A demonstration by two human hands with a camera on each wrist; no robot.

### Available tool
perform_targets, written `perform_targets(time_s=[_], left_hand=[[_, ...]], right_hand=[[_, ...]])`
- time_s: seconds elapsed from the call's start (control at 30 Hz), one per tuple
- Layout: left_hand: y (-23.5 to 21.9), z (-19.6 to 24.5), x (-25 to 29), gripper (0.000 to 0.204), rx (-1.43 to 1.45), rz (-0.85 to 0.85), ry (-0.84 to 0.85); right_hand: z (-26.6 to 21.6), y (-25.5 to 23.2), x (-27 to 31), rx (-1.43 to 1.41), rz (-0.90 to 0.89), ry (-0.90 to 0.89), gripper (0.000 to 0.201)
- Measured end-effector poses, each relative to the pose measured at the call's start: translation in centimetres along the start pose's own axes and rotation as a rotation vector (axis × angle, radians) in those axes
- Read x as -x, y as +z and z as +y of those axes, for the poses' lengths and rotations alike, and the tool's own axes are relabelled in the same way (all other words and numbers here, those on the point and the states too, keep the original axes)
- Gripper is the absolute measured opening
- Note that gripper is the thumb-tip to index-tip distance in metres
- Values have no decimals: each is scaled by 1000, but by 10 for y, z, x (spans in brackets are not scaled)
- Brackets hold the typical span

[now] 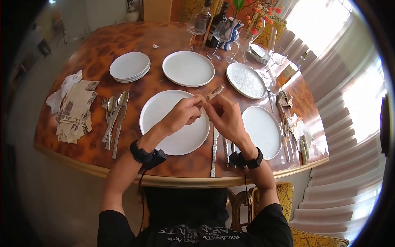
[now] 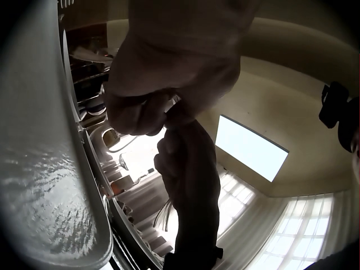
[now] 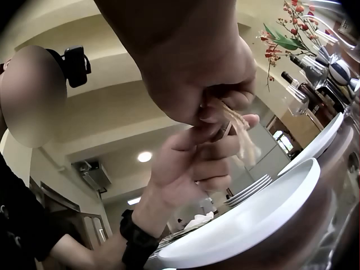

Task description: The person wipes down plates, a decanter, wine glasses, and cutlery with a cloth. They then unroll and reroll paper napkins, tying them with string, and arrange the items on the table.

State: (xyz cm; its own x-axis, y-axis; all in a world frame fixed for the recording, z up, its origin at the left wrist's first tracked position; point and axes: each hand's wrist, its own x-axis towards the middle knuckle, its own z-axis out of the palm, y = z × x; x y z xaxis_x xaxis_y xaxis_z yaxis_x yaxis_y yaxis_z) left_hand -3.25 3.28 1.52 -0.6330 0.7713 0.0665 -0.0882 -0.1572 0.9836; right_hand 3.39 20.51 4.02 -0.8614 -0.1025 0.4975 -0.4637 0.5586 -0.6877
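Observation:
Over the front plate (image 1: 173, 142), my two hands meet around a thin roll of printed paper (image 1: 215, 92), whose end sticks out past the fingers. My left hand (image 1: 186, 112) grips the roll from the left with curled fingers. Pale twine (image 3: 241, 130) hangs in loose strands between the hands in the right wrist view. My right hand (image 1: 226, 117) pinches the twine between thumb and fingers, close against the left fingertips. The fingers hide most of the roll's middle. In the left wrist view both hands are dark against the light.
Printed paper sheets (image 1: 76, 109) lie at left beside spoons, forks and a knife (image 1: 119, 131). Stacked small plates (image 1: 130, 66) stand behind. More plates, glasses, bottles (image 1: 217, 29) and a flower vase (image 1: 232, 35) fill the back. Tied paper rolls (image 1: 304, 150) lie at the right edge.

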Motion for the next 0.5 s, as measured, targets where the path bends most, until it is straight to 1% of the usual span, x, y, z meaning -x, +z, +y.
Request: perform_targets(time_s=[0.03, 0.07, 0.1, 0.13, 0.17, 0.2, 0.23, 0.27, 0.33, 0.37, 0.4, 0.47, 0.5], left_hand=[[2, 2, 2, 28, 68, 14, 1], [4, -1, 2, 28, 70, 22, 0], [4, -4, 1, 33, -9, 40, 70], [5, -7, 0, 39, -91, 56, 139], [7, -9, -1, 39, -95, 59, 135], [8, -11, -1, 41, -203, 84, 134], [9, -14, -1, 44, -309, 106, 131], [9, -15, -2, 44, -308, 104, 122], [10, -15, -1, 43, -246, 147, 113], [10, -15, -1, 43, -249, 142, 103], [10, -14, -1, 42, -212, 137, 107], [9, -14, -1, 41, -178, 127, 105], [9, -14, 0, 41, -179, 135, 92]], right_hand=[[1, -1, 2, -23, -27, 41, 12], [1, -3, 4, -46, -51, 83, 12], [-1, -6, 5, -47, -141, 92, 12], [0, -5, 7, -52, -143, 92, 12], [3, -4, 9, -56, -161, 69, 12], [6, -3, 11, -60, -175, 50, 12], [15, -2, 12, -65, -186, 80, 13], [16, -4, 13, -70, -185, 87, 13], [17, -6, 15, -229, -169, 221, 14], [20, -9, 16, -238, -184, 286, 16], [23, -9, 17, -245, -179, 292, 16], [28, -12, 16, -393, -145, 338, 19], [32, -14, 16, -423, -179, 379, 19]])
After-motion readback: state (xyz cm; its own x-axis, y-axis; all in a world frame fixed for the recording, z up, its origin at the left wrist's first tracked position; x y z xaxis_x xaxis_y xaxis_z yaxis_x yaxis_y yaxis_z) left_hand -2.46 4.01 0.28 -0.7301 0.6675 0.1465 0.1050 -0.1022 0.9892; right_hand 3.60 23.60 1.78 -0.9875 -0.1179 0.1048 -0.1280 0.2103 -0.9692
